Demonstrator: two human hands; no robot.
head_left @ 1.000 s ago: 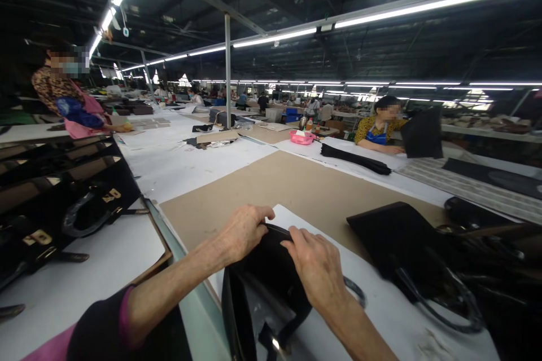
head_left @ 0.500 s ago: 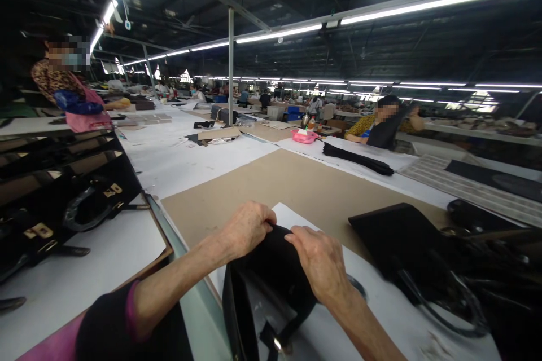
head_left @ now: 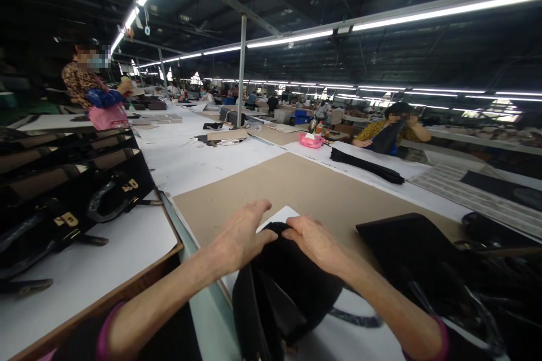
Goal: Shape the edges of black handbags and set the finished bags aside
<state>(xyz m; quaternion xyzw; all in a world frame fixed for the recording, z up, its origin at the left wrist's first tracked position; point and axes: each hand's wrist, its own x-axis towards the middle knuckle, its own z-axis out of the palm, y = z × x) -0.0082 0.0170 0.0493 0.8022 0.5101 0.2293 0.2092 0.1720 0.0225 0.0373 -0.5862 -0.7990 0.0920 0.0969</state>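
Observation:
A black handbag (head_left: 292,282) stands in front of me at the table's near edge, its mouth gaping toward me. Its dark interior shows. My right hand (head_left: 315,242) pinches the far top edge of the bag between thumb and fingers. At the left end of that same edge is my left hand (head_left: 241,237), fingers stretched and thumb apart; the thumb tip lies at or very near the rim. A dark curved handle (head_left: 355,318) in clear wrap lies on the white surface right of the bag.
Several black handbags with gold clasps (head_left: 65,219) stand in rows at left. More black pieces (head_left: 406,242) lie at right. Brown board (head_left: 262,180) covers the table ahead, with a black strip bundle (head_left: 366,164) and pink basket (head_left: 311,140) beyond. Two co-workers sit or stand farther off.
My left hand has loosened its pinch on the bag's edge and spread its fingers. The right hand still grips the edge. The view has turned slightly left.

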